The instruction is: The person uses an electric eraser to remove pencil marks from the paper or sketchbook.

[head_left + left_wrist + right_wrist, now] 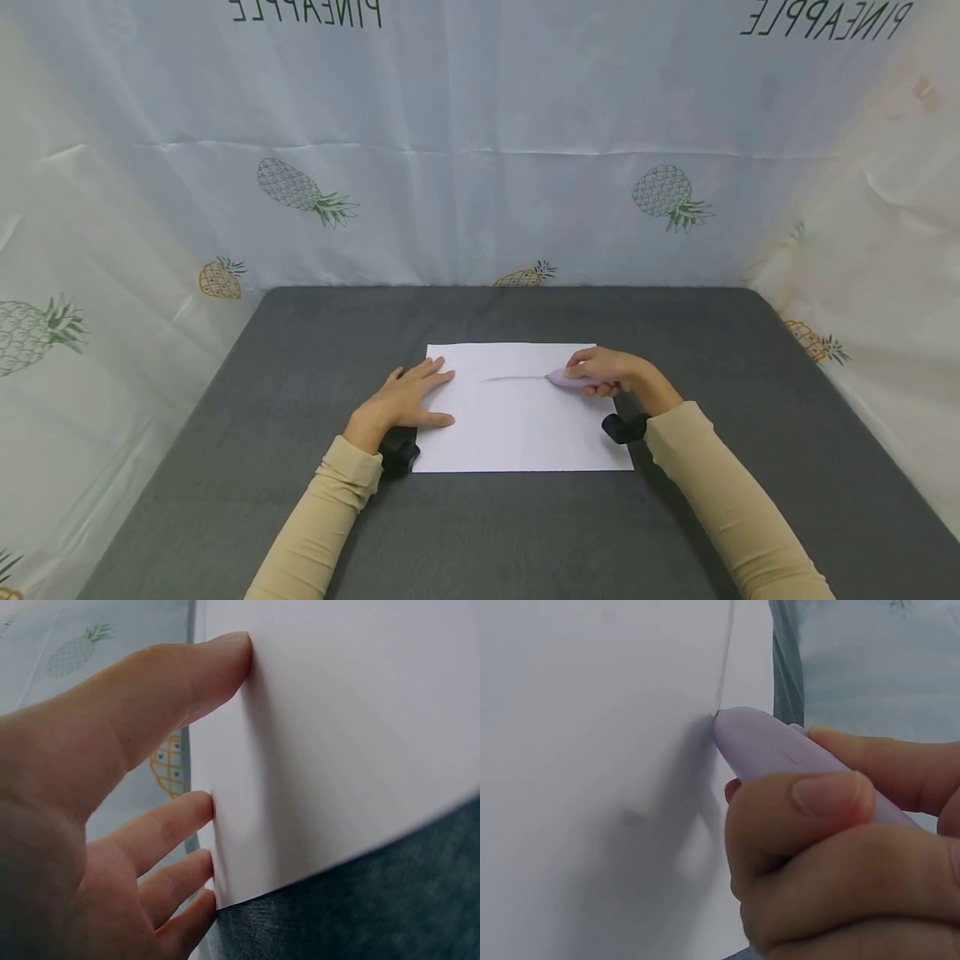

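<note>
A sheet of white paper [517,433] lies on the grey table. My left hand [408,396] rests on its left side with the fingers spread; in the left wrist view the thumb [217,671] and fingertips touch the sheet. My right hand [607,371] grips a light purple utility knife [566,379] over the right half of the paper. In the right wrist view, the small dark tip of the knife [761,742] meets the sheet at the end of a thin slit [725,652]. From the tip that slit runs leftward in the head view.
The grey table [495,533] extends around the paper on all sides. A white curtain [480,108] with pineapple prints hangs behind it and along both sides. A black wrist strap [625,427] sits below the right hand, and another [400,452] below the left.
</note>
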Demonstrator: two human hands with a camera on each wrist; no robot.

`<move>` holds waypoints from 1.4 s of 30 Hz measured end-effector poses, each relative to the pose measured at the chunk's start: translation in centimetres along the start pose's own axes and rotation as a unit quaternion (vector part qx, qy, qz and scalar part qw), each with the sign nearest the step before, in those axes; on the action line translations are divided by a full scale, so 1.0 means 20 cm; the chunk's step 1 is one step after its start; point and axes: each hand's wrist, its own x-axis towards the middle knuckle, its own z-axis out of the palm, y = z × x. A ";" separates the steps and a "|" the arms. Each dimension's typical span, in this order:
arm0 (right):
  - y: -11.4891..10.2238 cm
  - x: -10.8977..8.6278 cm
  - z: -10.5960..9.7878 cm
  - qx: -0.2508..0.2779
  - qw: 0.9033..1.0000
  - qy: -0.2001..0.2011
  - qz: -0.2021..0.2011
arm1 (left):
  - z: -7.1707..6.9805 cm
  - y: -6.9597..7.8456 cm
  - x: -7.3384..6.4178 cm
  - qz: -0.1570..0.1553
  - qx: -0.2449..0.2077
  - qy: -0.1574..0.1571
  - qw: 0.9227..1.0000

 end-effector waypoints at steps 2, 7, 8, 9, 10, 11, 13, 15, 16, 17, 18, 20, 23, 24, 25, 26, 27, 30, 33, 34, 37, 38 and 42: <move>0.00 0.00 0.00 0.001 1.000 0.004 0.002 | 0.00 0.00 0.00 0.000 0.000 -0.001 1.000; 0.00 -0.01 0.00 -0.001 1.000 0.009 0.003 | 0.01 0.00 0.01 -0.002 0.000 -0.002 1.000; 0.00 0.00 0.00 -0.003 1.000 0.006 0.001 | 0.01 0.00 0.00 -0.003 0.000 -0.002 1.000; 0.00 0.00 0.00 -0.005 1.000 0.003 -0.001 | 0.01 0.00 0.00 -0.003 0.001 -0.002 1.000; 0.00 0.00 0.00 -0.004 1.000 0.002 -0.001 | 0.00 0.00 0.00 -0.004 0.001 -0.002 1.000; 0.00 -0.01 0.00 -0.006 1.000 -0.001 -0.002 | 0.00 0.00 0.00 -0.003 0.001 -0.001 1.000; -0.01 0.00 0.00 -0.008 1.000 -0.004 -0.002 | 0.01 0.00 0.00 -0.002 0.001 0.000 1.000; -0.01 -0.01 0.01 -0.007 1.000 -0.001 0.000 | 0.01 0.00 0.00 -0.001 0.000 0.000 1.000; -0.01 -0.01 0.01 -0.006 1.000 0.001 0.003 | 0.01 0.00 0.00 -0.001 -0.001 -0.001 1.000; -0.01 -0.01 0.01 -0.008 1.000 0.001 0.002 | 0.01 0.00 0.00 -0.001 -0.001 -0.001 1.000; -0.01 -0.01 0.01 -0.009 1.000 0.003 0.004 | 0.01 0.00 0.00 -0.001 -0.002 -0.001 1.000; -0.01 -0.01 0.01 -0.011 1.000 0.005 0.004 | 0.01 0.00 0.00 -0.001 -0.001 -0.001 1.000; 0.00 -0.01 0.01 -0.012 1.000 0.003 0.000 | 0.01 -0.01 0.00 -0.001 0.001 -0.001 1.000; 0.00 -0.01 0.01 -0.011 1.000 0.002 -0.001 | 0.01 0.00 0.00 -0.002 0.002 -0.002 1.000; 0.00 -0.01 0.01 -0.010 1.000 0.000 -0.001 | 0.01 0.00 0.01 -0.003 0.003 -0.002 1.000; 0.00 -0.01 0.01 -0.009 1.000 -0.001 -0.002 | 0.01 0.00 0.01 -0.003 0.003 -0.002 1.000; 0.00 -0.01 0.01 -0.010 1.000 -0.003 -0.003 | 0.01 0.00 0.01 -0.004 0.004 -0.002 1.000; -0.01 -0.02 0.01 -0.012 1.000 -0.010 -0.004 | 0.01 0.00 0.01 -0.004 0.005 -0.001 1.000; -0.01 -0.03 0.01 -0.013 1.000 -0.014 -0.003 | 0.00 0.00 0.01 -0.004 0.007 -0.001 1.000; -0.01 -0.03 0.01 -0.013 1.000 -0.015 -0.003 | 0.00 0.00 0.01 -0.003 0.007 -0.001 1.000; -0.01 -0.03 0.02 -0.012 1.000 -0.009 -0.003 | 0.00 0.00 0.00 -0.003 0.005 -0.001 1.000; -0.01 -0.03 0.02 -0.010 1.000 -0.006 -0.003 | 0.00 0.00 0.00 -0.003 0.004 0.000 1.000; -0.01 -0.02 0.02 -0.011 1.000 0.006 -0.005 | 0.01 0.00 0.01 -0.002 0.004 0.001 1.000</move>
